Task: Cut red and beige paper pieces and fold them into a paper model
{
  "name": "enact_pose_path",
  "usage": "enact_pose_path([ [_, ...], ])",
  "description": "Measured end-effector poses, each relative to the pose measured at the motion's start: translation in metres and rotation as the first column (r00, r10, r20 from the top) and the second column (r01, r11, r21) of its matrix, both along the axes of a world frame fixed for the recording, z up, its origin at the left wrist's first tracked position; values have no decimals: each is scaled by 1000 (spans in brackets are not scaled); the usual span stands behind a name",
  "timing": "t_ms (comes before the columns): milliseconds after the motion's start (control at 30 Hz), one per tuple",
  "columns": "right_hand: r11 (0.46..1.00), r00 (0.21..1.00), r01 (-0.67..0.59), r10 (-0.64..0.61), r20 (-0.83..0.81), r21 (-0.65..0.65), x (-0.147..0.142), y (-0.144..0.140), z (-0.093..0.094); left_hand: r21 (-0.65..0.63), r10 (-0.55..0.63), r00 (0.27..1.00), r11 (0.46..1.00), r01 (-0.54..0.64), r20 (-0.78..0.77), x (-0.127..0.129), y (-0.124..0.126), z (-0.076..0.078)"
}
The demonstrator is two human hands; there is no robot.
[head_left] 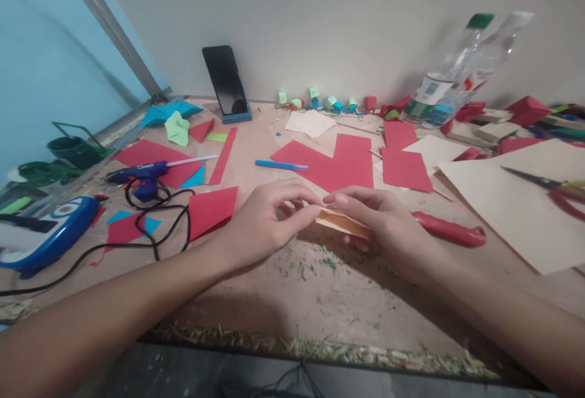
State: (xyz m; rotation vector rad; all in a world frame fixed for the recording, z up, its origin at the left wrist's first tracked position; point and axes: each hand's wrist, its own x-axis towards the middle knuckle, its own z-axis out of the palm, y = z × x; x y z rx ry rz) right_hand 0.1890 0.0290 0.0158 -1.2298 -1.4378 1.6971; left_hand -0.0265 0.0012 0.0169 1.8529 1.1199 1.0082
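Both my hands meet over the middle of the worn wooden table (320, 288). My left hand (265, 218) pinches one end of a small folded beige paper piece (340, 222) with thumb and fingertips. My right hand (384, 221) grips the same piece from the other side, fingers laid along its top edge. The paper is held just above the tabletop. Red paper sheets (338, 163) lie right behind my hands.
A red-handled tool (450, 232) lies beside my right hand, a beige sheet (516, 209) and scissors (555, 189) further right. Left: blue glue gun (144, 175) with black cord, blue device (50, 236). Behind: blue pen (281, 166), phone (226, 81) on stand, small paper cubes (329, 104), two bottles (450, 75).
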Motion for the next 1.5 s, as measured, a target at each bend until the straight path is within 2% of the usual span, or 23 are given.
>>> enact_pose_path([
  [67, 1000, 998, -5, 3, -65, -29, 1, -1, 0, -29, 45, 999, 999, -45, -1, 1, 1, -1],
  [200, 994, 981, -108, 111, -161, 27, 3, -1, 1, -8, 153, 988, 988, -153, 7, 1, 1, -4],
  [300, 989, 972, -147, 147, -182, 14, 3, 0, 1, 40, 204, 978, 978, -206, 38, -1, 2, -4],
  [467, 989, 977, -143, 146, -154, 29, 2, -1, -2, 61, 267, 962, 961, -270, 56, 0, 1, -5],
  [600, 991, 972, -134, 129, -195, -16, 2, -1, -3, 116, 272, 962, 955, -274, 41, -1, 0, -5],
  [800, 991, 966, -100, 75, -249, -90, -1, -1, 1, 327, 264, 961, 918, -225, -80, -4, -2, -5],
  [1033, 989, 960, -102, 69, -273, -106, -1, -1, 0, 322, 275, 957, 918, -233, -91, -3, -2, -4],
  [1167, 984, 946, -126, 79, -314, -130, 0, -1, 1, 390, 280, 952, 895, -215, -120, -5, -2, -4],
  [1333, 988, 956, -83, 41, -290, -134, -3, -1, 2, 456, 285, 952, 866, -205, -113, -5, 1, -7],
  [1433, 987, 953, -91, 46, -299, -136, -4, -2, 1, 428, 294, 952, 874, -229, -90, -4, 2, -9],
  [1500, 987, 957, -97, 57, -285, -128, -4, -3, 1, 339, 287, 956, 907, -250, -65, -4, 2, -9],
])
